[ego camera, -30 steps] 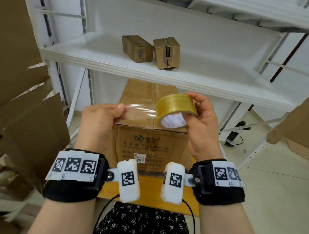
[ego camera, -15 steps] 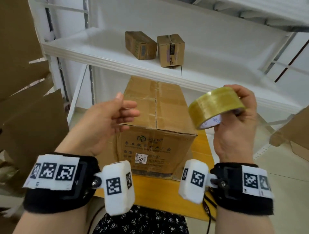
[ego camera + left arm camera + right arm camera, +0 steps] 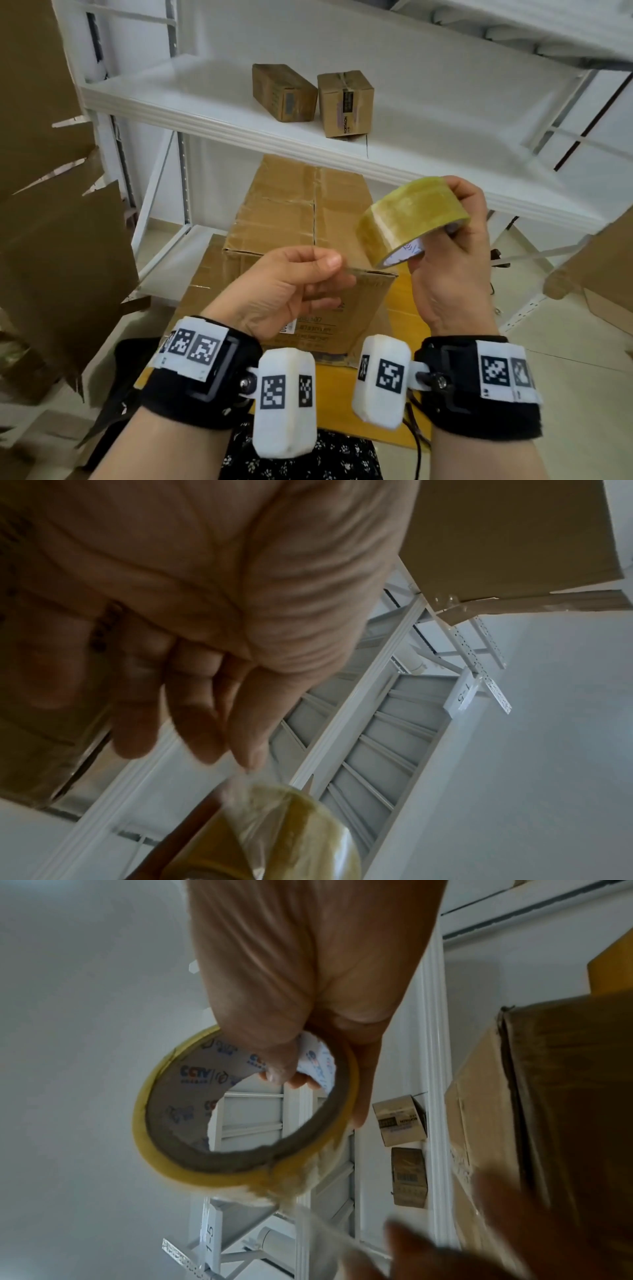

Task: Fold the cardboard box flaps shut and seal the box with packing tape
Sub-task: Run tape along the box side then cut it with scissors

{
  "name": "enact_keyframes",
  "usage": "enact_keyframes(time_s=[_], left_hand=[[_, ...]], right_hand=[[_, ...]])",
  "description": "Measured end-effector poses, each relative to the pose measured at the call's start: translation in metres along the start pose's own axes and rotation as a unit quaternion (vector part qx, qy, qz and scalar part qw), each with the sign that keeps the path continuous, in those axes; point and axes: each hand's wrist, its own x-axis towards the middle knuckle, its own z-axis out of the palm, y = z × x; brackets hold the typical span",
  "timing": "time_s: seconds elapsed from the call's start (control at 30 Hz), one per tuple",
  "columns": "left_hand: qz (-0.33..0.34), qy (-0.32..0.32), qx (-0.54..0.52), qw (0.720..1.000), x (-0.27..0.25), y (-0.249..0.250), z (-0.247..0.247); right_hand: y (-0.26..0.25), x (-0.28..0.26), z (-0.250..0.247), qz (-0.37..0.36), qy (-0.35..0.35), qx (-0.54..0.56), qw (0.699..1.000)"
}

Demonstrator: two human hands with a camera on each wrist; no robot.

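The brown cardboard box (image 3: 294, 212) stands on a yellow table (image 3: 406, 308) under a white shelf, its top flaps folded flat. My right hand (image 3: 438, 226) holds the yellowish tape roll (image 3: 407, 222) above the box's near right corner, thumb through the core (image 3: 277, 1069). My left hand (image 3: 339, 272) is just left of the roll and pinches the free tape end. A short clear strip (image 3: 325, 1229) runs from the roll (image 3: 246, 1169) to those fingers. In the left wrist view the fingertips (image 3: 246, 758) meet the strip just above the roll (image 3: 298, 831).
Two small taped boxes (image 3: 282, 92) (image 3: 344, 99) sit on the white shelf (image 3: 205, 102) above the big box. Flattened cardboard sheets (image 3: 51, 240) lean at the left. More cardboard (image 3: 599, 274) stands at the right on the tiled floor.
A second ago a strip was stretched between both hands. Half a second ago the hands were apart, the left holding nothing. Now the left hand is back at the roll, pinching the tape end.
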Motion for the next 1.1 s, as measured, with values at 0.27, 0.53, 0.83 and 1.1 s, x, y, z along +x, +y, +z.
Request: enact_keyframes(time_s=[0.27,0.53,0.83,1.1], left_hand=[[0.071,0.059,0.081,0.992,-0.006,0.015,-0.013],[0.123,0.170,0.150,0.966,-0.016,0.045,-0.040],[0.130,0.284,0.269,0.911,-0.014,0.047,-0.064],[0.106,0.340,0.303,0.884,-0.024,0.054,-0.085]], right_hand=[[0.001,0.002,0.003,-0.013,0.039,-0.091,0.995],[-0.002,0.008,-0.001,-0.081,0.082,-0.201,0.973],[0.012,0.006,0.020,-0.080,0.056,-0.204,0.974],[0.014,0.008,0.015,-0.093,0.028,-0.267,0.959]])
